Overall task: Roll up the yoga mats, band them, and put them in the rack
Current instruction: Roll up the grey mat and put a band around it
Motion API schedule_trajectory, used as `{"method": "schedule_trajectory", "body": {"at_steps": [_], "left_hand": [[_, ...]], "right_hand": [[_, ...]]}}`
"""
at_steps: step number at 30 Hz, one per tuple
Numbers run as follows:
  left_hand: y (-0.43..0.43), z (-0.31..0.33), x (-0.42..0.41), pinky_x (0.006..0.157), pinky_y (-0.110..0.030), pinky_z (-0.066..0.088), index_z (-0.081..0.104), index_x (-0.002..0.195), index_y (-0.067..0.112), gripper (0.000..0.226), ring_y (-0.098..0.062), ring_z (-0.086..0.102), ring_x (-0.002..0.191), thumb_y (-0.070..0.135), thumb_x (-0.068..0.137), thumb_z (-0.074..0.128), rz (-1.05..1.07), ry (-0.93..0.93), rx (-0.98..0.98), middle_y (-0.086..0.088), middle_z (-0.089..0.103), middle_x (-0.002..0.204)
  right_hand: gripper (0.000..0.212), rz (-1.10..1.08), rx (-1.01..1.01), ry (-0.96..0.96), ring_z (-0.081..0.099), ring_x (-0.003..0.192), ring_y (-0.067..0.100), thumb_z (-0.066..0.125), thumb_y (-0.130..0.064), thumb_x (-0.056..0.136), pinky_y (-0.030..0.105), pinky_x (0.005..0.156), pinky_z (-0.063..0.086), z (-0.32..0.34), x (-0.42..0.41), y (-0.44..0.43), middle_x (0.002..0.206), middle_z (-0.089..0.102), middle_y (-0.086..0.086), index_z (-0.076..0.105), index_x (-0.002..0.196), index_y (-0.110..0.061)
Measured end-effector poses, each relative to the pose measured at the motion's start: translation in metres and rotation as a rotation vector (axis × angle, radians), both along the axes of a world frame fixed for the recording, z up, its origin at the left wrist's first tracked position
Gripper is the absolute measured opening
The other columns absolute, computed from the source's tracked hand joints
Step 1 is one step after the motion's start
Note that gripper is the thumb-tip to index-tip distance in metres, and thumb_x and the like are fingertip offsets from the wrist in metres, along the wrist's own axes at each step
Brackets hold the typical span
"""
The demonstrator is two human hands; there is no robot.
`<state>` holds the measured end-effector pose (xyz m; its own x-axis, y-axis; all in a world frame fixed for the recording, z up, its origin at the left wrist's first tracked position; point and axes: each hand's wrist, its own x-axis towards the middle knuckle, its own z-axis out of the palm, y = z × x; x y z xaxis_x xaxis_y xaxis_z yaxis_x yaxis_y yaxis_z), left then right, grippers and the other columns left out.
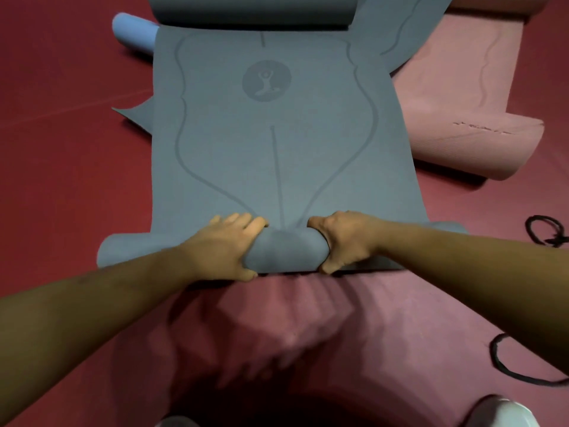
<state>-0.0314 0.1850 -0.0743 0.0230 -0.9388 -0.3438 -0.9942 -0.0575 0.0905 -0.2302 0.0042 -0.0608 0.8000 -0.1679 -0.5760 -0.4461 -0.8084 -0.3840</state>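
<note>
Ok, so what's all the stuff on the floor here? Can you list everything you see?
grey-blue mat: one, middle, near end rolled up
second grey-blue mat: one, under the first at an angle, corners sticking out
rolled mat: one, light blue, top left
pink mats: two, one on the right, one nearest the person, blurred
bands: two, black, on the floor at right
floor: red, all around
shoes: two, whitish, bottom edge, blurred
left hand: one, gripping the roll
right hand: one, gripping the roll
</note>
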Motion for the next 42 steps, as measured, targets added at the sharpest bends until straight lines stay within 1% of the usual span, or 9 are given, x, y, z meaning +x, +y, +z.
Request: {"method": "schedule_trajectory", "body": {"at_steps": [3,7,13,18,22,28,34,38,42], "left_hand": [[0.014,-0.008,-0.013,0.082,-0.041,0.050,0.040,0.140,0.020,0.105,-0.029,0.059,0.101,0.069,0.054,0.075,0.033,-0.153,-0.068,-0.006,0.057,0.113],[0.009,-0.002,-0.006,0.068,-0.029,0.047,0.046,0.114,0.030,0.065,-0.021,0.064,0.088,0.051,0.061,0.076,0.182,0.207,0.111,0.003,0.065,0.096],[0.004,0.003,0.017,0.077,-0.033,0.055,0.048,0.107,0.043,0.063,-0.007,0.064,0.085,0.051,0.054,0.081,0.258,0.414,0.332,0.015,0.066,0.094],[0.007,0.006,0.011,0.082,-0.032,0.050,0.042,0.118,0.036,0.068,-0.013,0.061,0.096,0.049,0.062,0.081,0.213,0.373,0.358,0.010,0.062,0.105],[0.036,-0.002,0.013,0.088,-0.041,0.045,0.030,0.141,0.028,0.104,-0.021,0.051,0.111,0.076,0.054,0.059,0.045,-0.113,0.039,0.001,0.049,0.121],[0.035,0.005,0.040,0.073,-0.029,0.050,0.047,0.103,0.030,0.060,-0.016,0.063,0.087,0.045,0.057,0.083,0.243,0.274,0.304,0.006,0.064,0.094],[0.019,0.006,0.046,0.084,-0.029,0.052,0.056,0.112,0.030,0.059,-0.010,0.062,0.096,0.039,0.063,0.087,0.297,0.416,0.413,0.010,0.065,0.105],[0.015,0.004,0.031,0.088,-0.030,0.052,0.050,0.118,0.030,0.063,-0.009,0.061,0.100,0.033,0.067,0.086,0.311,0.509,0.508,0.008,0.062,0.110],[0.034,-0.003,0.018,0.094,-0.036,0.044,0.038,0.132,0.034,0.079,-0.011,0.051,0.110,0.048,0.063,0.073,0.184,0.325,0.197,0.009,0.052,0.117]], "right_hand": [[0.059,-0.015,0.137,0.039,0.060,0.094,0.017,0.086,-0.038,0.065,0.027,0.079,0.048,0.008,0.011,-0.006,0.103,0.064,-0.005,0.057,0.115,-0.027],[0.067,-0.007,0.206,0.089,0.060,0.104,0.018,0.086,-0.043,0.068,0.030,0.089,0.050,0.003,0.016,-0.003,0.112,0.061,-0.005,0.053,0.124,-0.026],[0.094,0.266,-0.467,-0.176,0.061,0.103,0.032,0.056,-0.080,0.065,0.041,0.088,0.045,-0.012,-0.003,0.024,0.118,0.057,0.007,0.040,0.136,-0.020],[0.067,0.121,-0.150,-0.062,0.065,0.099,0.030,0.075,-0.056,0.067,0.033,0.081,0.051,-0.012,0.002,0.026,0.109,0.066,0.004,0.049,0.119,-0.023],[0.058,0.027,0.019,0.020,0.062,0.092,0.023,0.083,-0.047,0.063,0.026,0.073,0.044,0.001,0.016,0.011,0.100,0.066,-0.002,0.054,0.110,-0.028],[0.063,-0.007,0.254,0.190,0.063,0.105,0.018,0.090,-0.043,0.064,0.031,0.089,0.052,-0.006,0.047,0.015,0.108,0.065,-0.005,0.060,0.117,-0.023],[0.111,0.294,-0.550,-0.210,0.056,0.105,0.034,0.067,-0.082,0.060,0.044,0.088,0.040,-0.012,0.022,0.045,0.121,0.054,0.012,0.037,0.144,-0.016],[0.085,0.197,-0.380,-0.095,0.059,0.105,0.034,0.065,-0.074,0.071,0.042,0.088,0.042,-0.022,0.016,0.052,0.118,0.057,0.009,0.040,0.132,-0.020],[0.068,0.167,-0.193,-0.040,0.065,0.099,0.031,0.074,-0.061,0.063,0.036,0.083,0.050,-0.018,0.029,0.038,0.107,0.065,0.003,0.047,0.114,-0.025]]}}
